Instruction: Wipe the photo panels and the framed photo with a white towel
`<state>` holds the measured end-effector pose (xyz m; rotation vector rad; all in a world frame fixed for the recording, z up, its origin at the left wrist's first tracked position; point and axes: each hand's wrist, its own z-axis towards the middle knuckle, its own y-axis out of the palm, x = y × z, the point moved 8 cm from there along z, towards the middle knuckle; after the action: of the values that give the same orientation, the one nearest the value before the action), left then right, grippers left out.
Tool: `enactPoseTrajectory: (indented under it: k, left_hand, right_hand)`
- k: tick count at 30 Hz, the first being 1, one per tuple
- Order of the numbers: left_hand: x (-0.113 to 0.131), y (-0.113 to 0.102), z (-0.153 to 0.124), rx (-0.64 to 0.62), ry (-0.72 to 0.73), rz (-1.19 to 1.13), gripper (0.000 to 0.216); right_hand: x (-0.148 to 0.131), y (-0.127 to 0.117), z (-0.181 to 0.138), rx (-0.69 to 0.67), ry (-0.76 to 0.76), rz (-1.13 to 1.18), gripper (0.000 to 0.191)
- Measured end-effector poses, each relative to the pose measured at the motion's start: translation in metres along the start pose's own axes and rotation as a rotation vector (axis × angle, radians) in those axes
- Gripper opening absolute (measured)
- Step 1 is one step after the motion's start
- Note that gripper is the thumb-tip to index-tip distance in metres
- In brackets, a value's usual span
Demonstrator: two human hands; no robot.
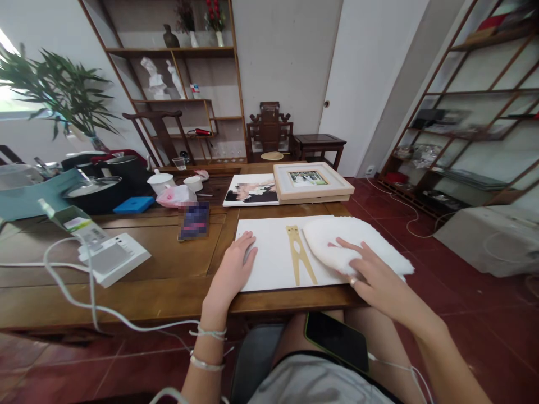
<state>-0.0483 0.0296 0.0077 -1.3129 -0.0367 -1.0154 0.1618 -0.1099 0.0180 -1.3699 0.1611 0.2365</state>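
A white board [269,247] lies flat at the table's front edge. My left hand [236,264] rests on its left side, fingers stretched out and holding nothing. On the board's middle is a gold, flat, two-legged piece with a cat-like head [292,247]. A white fluffy cloth [379,241] covers the board's right end and hangs past it. My right hand [374,272] grips the cloth's near left part, index finger stretched over the pile. The cloth partly hides how the thumb and other fingertips meet it.
Behind the board are a photo panel [252,189] and a light wooden picture frame [315,196]. To the left stand an opened box [122,264], a white cable [138,326], a blue box [133,205] and a black pot [95,193]. A phone [337,341] lies on my lap, plugged into a cable.
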Motion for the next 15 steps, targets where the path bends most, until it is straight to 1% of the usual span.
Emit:
enactPoseTrajectory:
  k: [3,6,9,12,15]
  left_hand:
    - [0.0,0.0,0.0,-0.001,0.003,0.003,0.037]
    - [0.001,0.0,0.0,0.001,0.006,0.008,0.038]
    - [0.001,0.0,0.001,0.004,0.01,0.009,0.037]
    - [0.001,0.0,0.001,0.006,0.016,0.002,0.037]
    - [-0.001,0.0,0.001,0.01,0.01,-0.001,0.037]
  right_hand:
    - [-0.005,0.001,-0.021,-0.044,0.008,0.003,0.017]
    - [0.0,-0.001,-0.022,-0.065,0.046,0.03,0.015]
    - [0.009,-0.004,-0.003,-0.057,0.084,0.055,0.014]
    - [0.016,-0.005,0.027,-0.05,0.09,0.059,0.018]
    - [0.021,-0.001,0.061,-0.067,0.08,0.012,0.022]
